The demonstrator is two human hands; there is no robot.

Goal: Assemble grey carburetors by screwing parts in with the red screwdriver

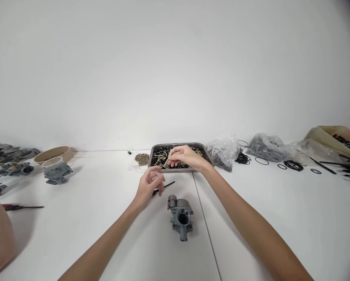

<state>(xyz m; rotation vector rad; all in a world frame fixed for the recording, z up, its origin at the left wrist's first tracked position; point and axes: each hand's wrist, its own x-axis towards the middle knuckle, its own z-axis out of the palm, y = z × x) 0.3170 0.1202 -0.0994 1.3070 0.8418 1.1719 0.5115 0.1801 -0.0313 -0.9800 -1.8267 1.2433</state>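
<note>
Right hand (185, 157) is pinching a pin (166, 162) over a metal tray (186, 170); left hand (148, 186), loosely spread, is hovering beside a black tool (170, 184).

Left hand (149, 183) bare, slim-fingered; right hand (184, 155) likewise. Left forearm (110, 238), right forearm (247, 212) uncovered, slender, tapering toward narrow wrists (205, 167).

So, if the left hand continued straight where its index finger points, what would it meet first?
Likely the near rim of the metal tray, though the left hand might pass above it; its height is unclear.
</note>
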